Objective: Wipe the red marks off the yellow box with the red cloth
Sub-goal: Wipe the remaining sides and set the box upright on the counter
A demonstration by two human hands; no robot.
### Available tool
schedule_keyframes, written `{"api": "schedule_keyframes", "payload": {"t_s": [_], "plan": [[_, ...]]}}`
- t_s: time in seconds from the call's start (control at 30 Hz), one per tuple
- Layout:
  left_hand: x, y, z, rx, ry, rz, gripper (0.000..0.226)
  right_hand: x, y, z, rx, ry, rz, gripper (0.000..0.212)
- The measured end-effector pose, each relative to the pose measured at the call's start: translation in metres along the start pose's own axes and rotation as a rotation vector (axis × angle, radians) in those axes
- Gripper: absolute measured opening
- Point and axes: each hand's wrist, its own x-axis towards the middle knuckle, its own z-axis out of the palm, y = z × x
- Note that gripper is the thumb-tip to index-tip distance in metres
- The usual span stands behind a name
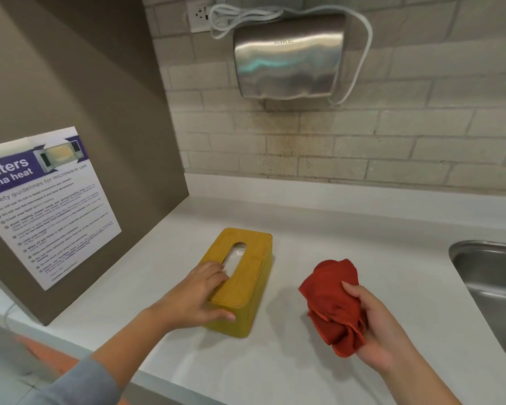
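Note:
The yellow box (247, 276), a tissue box with an oval slot in its wooden-looking lid, lies on the white counter (348, 247). My left hand (199, 296) holds its near left corner, fingers over the lid and thumb along the front side. No red marks show on the faces I can see. My right hand (377, 325) hovers to the right of the box, gripping the bunched red cloth (333, 305) above the counter. The cloth is apart from the box.
A steel sink (491, 276) is set into the counter at the right. A brown panel with a microwave safety poster (50, 206) stands at the left. A metal hand dryer (288, 57) with a looped white cable hangs on the tiled wall.

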Motion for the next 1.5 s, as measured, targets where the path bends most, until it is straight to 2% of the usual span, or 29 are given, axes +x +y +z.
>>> {"api": "schedule_keyframes", "payload": {"t_s": [0.13,0.2,0.33,0.43,0.53,0.63,0.77,1.13,1.3,1.5], "plan": [[-0.002,0.008,-0.017,-0.199,0.007,-0.065,0.073,0.007,-0.009,0.004,-0.158,-0.013,0.024,0.036],[-0.004,0.012,-0.026,-0.333,0.035,-0.096,0.065,0.015,-0.015,0.006,-0.227,0.004,-0.026,0.034],[-0.008,0.017,-0.035,-0.587,0.131,-0.159,0.064,0.046,-0.025,0.018,-0.407,0.132,-0.31,0.019],[-0.006,0.023,-0.039,-0.677,0.154,-0.175,0.068,0.076,-0.027,0.032,-0.658,0.198,-0.505,0.015],[-0.003,0.03,-0.043,-0.699,0.161,-0.177,0.068,0.102,-0.023,0.049,-0.877,0.143,-0.643,0.009],[0.0,0.034,-0.046,-0.713,0.154,-0.19,0.07,0.119,-0.013,0.062,-0.994,0.042,-0.643,0.014],[0.004,0.037,-0.048,-0.735,0.158,-0.225,0.085,0.121,-0.004,0.073,-0.94,-0.029,-0.603,0.017],[0.02,0.052,-0.055,-0.815,0.142,-0.331,0.086,0.067,0.003,0.098,-0.802,-0.307,-0.622,0.017],[0.025,0.054,-0.062,-0.87,0.093,-0.395,0.076,0.052,0.0,0.099,-0.789,-0.405,-0.623,0.023],[0.025,0.048,-0.067,-0.891,0.086,-0.455,0.084,0.041,0.001,0.09,-0.746,-0.49,-0.629,0.023]]}}
